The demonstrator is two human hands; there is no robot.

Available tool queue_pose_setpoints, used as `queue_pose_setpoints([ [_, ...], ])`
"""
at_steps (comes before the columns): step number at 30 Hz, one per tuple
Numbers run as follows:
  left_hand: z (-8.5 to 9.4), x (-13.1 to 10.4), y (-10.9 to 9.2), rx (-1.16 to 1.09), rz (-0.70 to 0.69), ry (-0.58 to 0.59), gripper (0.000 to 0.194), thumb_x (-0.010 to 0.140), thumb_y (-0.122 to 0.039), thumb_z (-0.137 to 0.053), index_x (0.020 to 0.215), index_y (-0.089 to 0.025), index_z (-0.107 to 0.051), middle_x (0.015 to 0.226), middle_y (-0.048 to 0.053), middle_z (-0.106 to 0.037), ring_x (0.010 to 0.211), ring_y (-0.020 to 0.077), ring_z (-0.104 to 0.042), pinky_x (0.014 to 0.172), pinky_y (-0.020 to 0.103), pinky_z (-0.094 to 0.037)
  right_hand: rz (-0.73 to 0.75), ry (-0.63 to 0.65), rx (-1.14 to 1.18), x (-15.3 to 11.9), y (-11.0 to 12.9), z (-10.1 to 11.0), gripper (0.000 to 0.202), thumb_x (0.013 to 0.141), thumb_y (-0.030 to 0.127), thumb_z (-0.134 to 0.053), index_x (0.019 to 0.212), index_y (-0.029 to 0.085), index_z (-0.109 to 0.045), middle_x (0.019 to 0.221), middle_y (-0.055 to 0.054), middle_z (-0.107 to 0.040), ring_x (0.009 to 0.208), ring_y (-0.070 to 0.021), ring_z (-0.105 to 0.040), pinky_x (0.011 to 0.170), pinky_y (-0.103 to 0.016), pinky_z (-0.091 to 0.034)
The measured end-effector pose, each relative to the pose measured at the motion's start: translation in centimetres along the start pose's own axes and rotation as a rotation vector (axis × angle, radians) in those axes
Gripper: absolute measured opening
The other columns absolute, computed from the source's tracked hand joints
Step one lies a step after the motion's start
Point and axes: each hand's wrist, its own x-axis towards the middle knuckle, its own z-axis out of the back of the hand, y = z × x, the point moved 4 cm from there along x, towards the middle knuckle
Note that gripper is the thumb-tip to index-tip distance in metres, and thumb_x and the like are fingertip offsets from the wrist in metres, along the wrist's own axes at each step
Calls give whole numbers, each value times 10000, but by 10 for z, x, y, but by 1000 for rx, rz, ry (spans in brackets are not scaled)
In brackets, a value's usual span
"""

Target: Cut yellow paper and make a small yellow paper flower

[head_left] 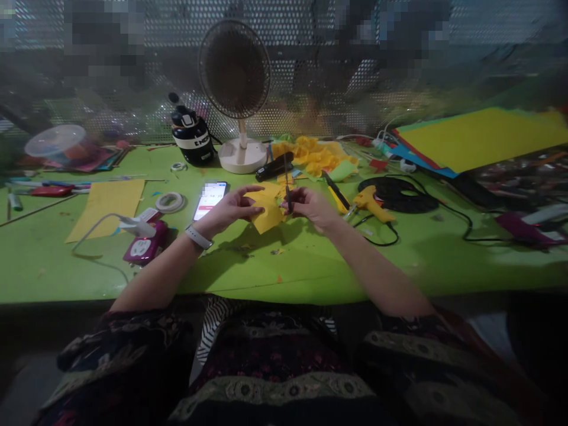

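A piece of yellow paper (267, 214) is pinched between the thumb and fingers of my left hand (233, 207), above the green table. My right hand (310, 207) is closed on dark scissors (289, 198) with the blades pointing up and away, at the right edge of the paper. A lit phone (209, 201) lies just behind my left wrist. Right of my right hand are a yellow cutter (336, 192) and a yellow glue gun (373, 203).
On the green table (248, 278) stand a white fan (235, 71) and a black bottle (193, 137). Left are a purple power adapter (148, 242), a tape roll (170, 202) and yellow paper (109, 204). Crumpled orange paper (313, 154) and coloured sheets (483, 139) lie behind and right.
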Motion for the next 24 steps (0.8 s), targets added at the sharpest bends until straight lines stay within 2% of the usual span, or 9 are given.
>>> queue_pose_setpoints([
  [6,-7,-3,-3,62,-71,-35,587,696,-253,-893,1230,-140,-677,708,-7,-712,691,134,-698,720,265,-552,125,-50,-16,3,-1,-1,511,550,386,-967,866,195,-615,868,-3,-699,793,-152,-692,774,-319,-635],
  [10,-5,-2,-2,121,-90,-23,523,722,-309,-879,1188,-152,-702,688,-10,-691,652,126,-664,659,249,-523,116,-3,-50,-1,-1,-7,483,554,392,-962,822,204,-607,806,15,-680,760,-154,-687,772,-339,-643],
  [14,11,2,0,331,53,53,410,740,-330,-853,1098,-154,-756,702,15,-696,630,122,-627,577,226,-459,136,-69,18,0,5,1,531,507,394,-992,828,199,-617,829,-3,-702,752,-154,-683,725,-331,-659],
  [17,27,5,2,532,174,50,250,729,-301,-831,931,-159,-799,741,47,-725,602,126,-596,524,231,-419,149,-153,86,6,8,14,559,473,384,-1005,824,203,-609,812,12,-703,745,-152,-687,690,-316,-661],
  [19,34,7,5,575,222,35,192,719,-260,-817,888,-170,-807,767,59,-742,589,133,-592,502,237,-415,138,-189,103,9,8,19,545,477,378,-1001,811,209,-606,789,25,-697,723,-144,-686,681,-306,-660],
  [21,38,9,8,513,234,-33,175,725,-200,-793,898,-173,-801,765,59,-743,581,134,-599,492,230,-430,135,-196,108,10,8,21,515,504,379,-990,810,216,-610,791,24,-701,727,-145,-692,687,-301,-660],
  [24,42,15,10,249,190,-249,210,774,-115,-723,974,-170,-756,792,46,-735,648,136,-656,549,220,-510,138,-189,117,8,8,18,508,507,387,-987,814,223,-617,800,27,-706,737,-148,-703,674,-291,-661],
])
